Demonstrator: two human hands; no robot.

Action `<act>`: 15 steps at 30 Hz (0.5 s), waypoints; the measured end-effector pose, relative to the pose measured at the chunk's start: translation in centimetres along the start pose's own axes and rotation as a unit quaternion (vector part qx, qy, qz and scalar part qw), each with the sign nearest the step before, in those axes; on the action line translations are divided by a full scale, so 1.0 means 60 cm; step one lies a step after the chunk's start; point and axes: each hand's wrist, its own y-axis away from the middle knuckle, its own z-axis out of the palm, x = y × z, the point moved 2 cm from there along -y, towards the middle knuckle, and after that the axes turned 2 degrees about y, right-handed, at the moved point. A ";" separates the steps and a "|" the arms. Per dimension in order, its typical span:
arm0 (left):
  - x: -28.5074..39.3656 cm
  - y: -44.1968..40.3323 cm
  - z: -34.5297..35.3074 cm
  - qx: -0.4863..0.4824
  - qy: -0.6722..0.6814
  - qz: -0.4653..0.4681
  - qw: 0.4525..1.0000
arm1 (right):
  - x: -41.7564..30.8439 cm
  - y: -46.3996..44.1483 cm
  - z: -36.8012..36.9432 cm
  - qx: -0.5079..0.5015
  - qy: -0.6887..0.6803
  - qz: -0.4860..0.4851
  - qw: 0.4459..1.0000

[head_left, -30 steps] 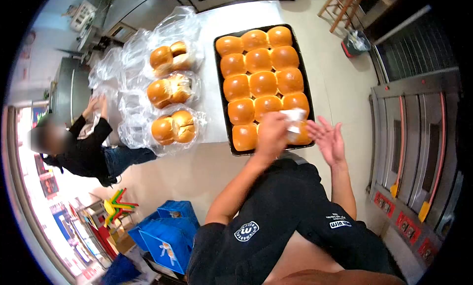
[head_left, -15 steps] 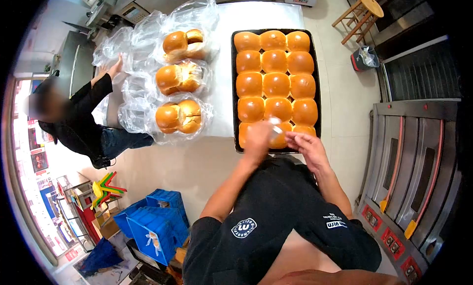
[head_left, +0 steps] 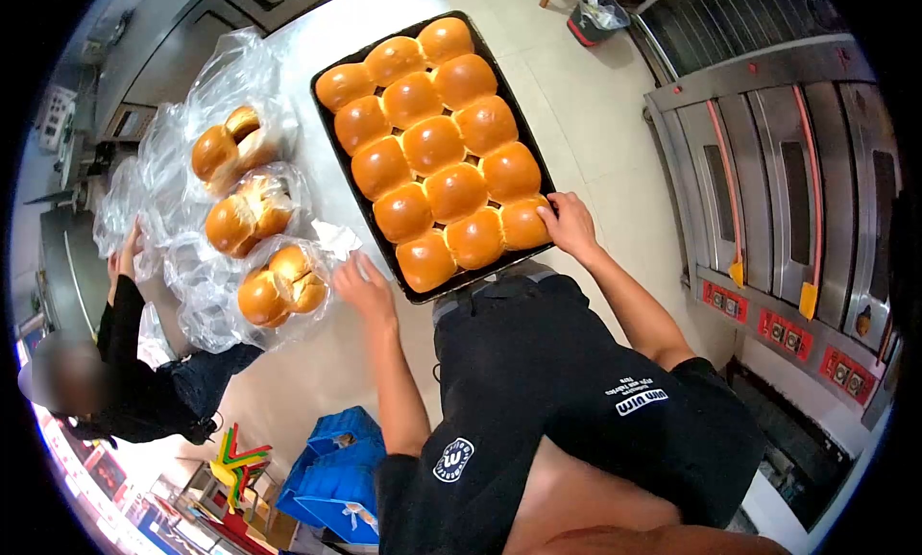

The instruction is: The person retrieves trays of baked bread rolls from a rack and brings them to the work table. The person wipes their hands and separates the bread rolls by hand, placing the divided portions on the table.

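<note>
A dark baking tray (head_left: 331, 132) full of glossy golden buns (head_left: 434, 145), joined in rows, lies at an angle on the table in front of me. My right hand (head_left: 573, 226) is at the tray's near right corner, its fingertips touching the corner bun (head_left: 524, 223). Left of the tray, my left hand (head_left: 363, 288) is open with its fingers stretched toward a crumpled white paper (head_left: 336, 239) on the table. The paper lies at the fingertips, beside the nearest bagged buns (head_left: 274, 291).
Clear plastic bags (head_left: 182, 200) with clusters of buns cover the table's left side. A co-worker in black (head_left: 144, 373) reaches over these bags. Blue crates (head_left: 331, 469) stand on the floor below. Steel ovens (head_left: 768, 171) line the right, and a bin (head_left: 597, 19) stands beyond the tray.
My hands were close together over the tray's near end, with a small white item between them. They have parted, left toward the bags, right to the corner bun. My view has turned and shifted.
</note>
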 end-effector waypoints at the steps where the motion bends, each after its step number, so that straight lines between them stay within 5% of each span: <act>1: 0.017 0.033 0.003 -0.098 0.111 -0.105 0.983 | -0.009 0.004 -0.001 0.001 0.015 0.007 1.000; 3: 0.080 0.086 0.007 -0.173 0.259 -0.204 0.928 | -0.026 0.009 -0.004 -0.002 0.043 0.019 0.999; 6: 0.093 0.116 0.028 -0.114 0.120 -0.057 0.985 | -0.031 0.009 -0.004 0.004 0.035 0.029 0.999; 12: 0.072 0.121 0.070 -0.103 0.096 -0.158 0.977 | -0.042 -0.008 0.006 -0.011 0.084 0.058 0.995; 15: 0.079 0.124 0.080 -0.074 0.012 -0.123 0.990 | -0.042 -0.021 -0.004 -0.020 0.023 0.104 0.994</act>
